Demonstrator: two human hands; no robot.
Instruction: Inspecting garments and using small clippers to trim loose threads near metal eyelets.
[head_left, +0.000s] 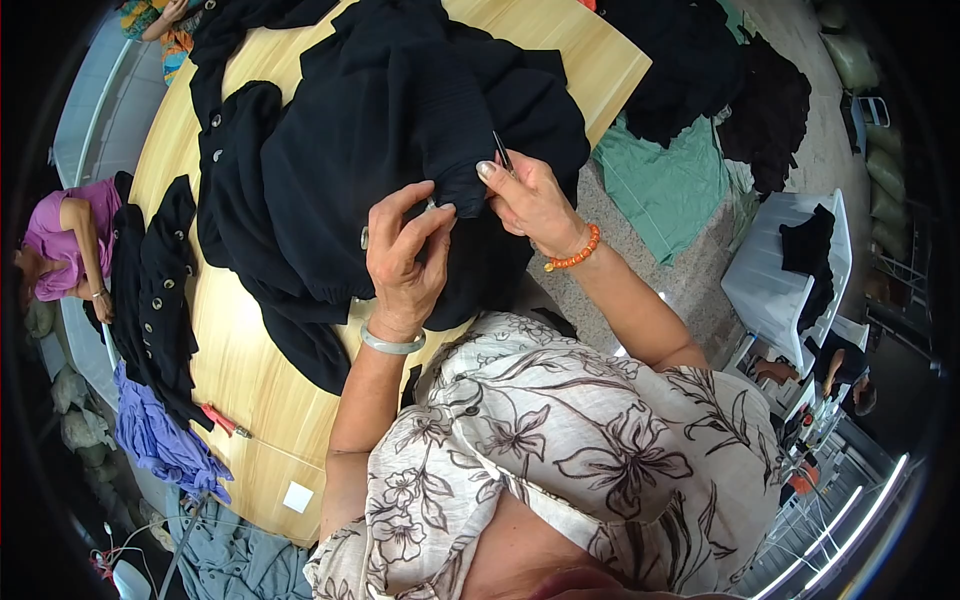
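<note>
Head view, left hand (405, 265) fingers pinching black garment (400, 130) fold, right hand (530, 205) fingers gripping thin dark tool (501, 150) at it, wooden surface (240, 370) beneath.

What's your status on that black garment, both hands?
Left hand pinching the black garment edge, fingers closed. Right hand holding a thin dark tool at the fabric. More dark clothes piled on the wooden table, nothing blocking.
</note>
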